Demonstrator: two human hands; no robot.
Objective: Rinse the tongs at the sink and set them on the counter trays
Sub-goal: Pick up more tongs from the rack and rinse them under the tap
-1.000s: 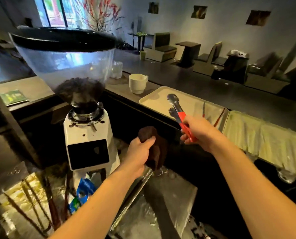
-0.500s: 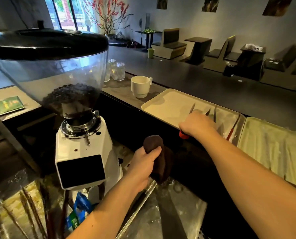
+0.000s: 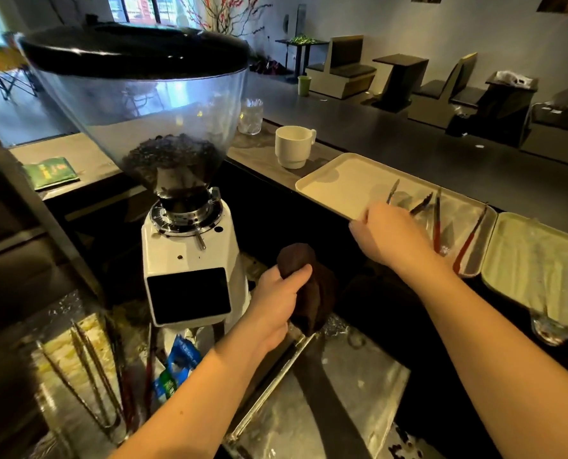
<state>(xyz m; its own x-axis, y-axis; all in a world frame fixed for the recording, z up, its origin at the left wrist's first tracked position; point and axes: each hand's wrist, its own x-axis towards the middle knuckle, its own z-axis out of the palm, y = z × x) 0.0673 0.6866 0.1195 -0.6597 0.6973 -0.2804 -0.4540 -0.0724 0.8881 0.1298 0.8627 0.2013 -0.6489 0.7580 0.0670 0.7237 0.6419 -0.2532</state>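
1. Dim café seating fills the background behind a long dark counter (image 3: 408,150), and on its near edge a cream tray (image 3: 342,183) is set beside a second, paler tray (image 3: 534,260).
2. Tongs (image 3: 405,202) are being laid on the cream tray; only the metal tips are seen past the right hand (image 3: 387,233), which is blurred, so whether its fingers are clamped on the handle or already loosened cannot be told.
3. Two more red-handled tongs (image 3: 436,223) are lying on the right part of the same tray, so the piece in hand is best laid parallel to them, just beside and not crossed over them.
4. The handle should be lowered until it is fully borne by the tray floor before it is let go; judged from the hand's place at the tray's near rim, a handle left over that rim could tip back toward the sink (image 3: 325,392).
5. A dark cloth (image 3: 309,286) is gripped by the left hand (image 3: 276,303), fingers curled round it, above the sink's edge.
6. A coffee grinder (image 3: 176,193) stands close on the left and a white mug (image 3: 292,147) by the tray's far corner; both are well avoided by drawing the hand straight back.
7. More tongs (image 3: 87,369) are seen at the lower left, apparently waiting to be rinsed.
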